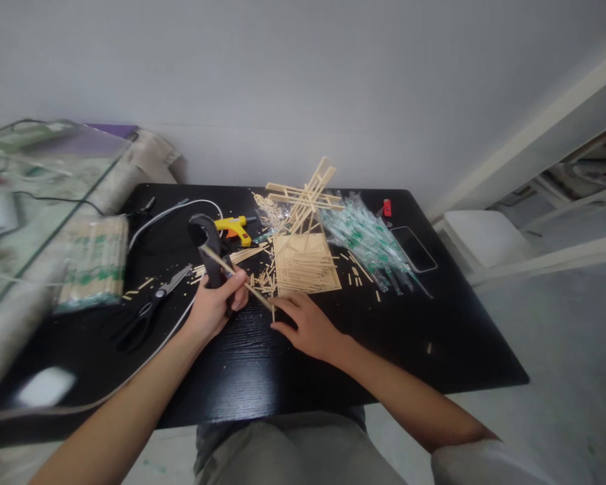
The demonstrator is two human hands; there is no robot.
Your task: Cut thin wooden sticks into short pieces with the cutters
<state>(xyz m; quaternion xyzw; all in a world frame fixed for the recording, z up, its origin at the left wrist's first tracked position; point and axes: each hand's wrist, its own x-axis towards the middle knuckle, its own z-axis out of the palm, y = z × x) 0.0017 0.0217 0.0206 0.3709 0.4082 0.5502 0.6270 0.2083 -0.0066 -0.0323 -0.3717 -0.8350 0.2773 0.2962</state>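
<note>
Far left there's one plastic-wrapped bundle, green print too blurry to read, then one pair of scissors. Left hand has its fingers curled round one black tool; one wooden stick slants above the tabletop to the right hand, fingers pinching its lower end. Further right, one phone.

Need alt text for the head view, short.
A person's left hand grips a black tool, and a thin wooden stick runs from there to the fingers of the right hand, above a black table. Beyond are a pinwheel-like stick frame, a square stick panel and a yellow glue gun. Scissors lie to the left.
</note>
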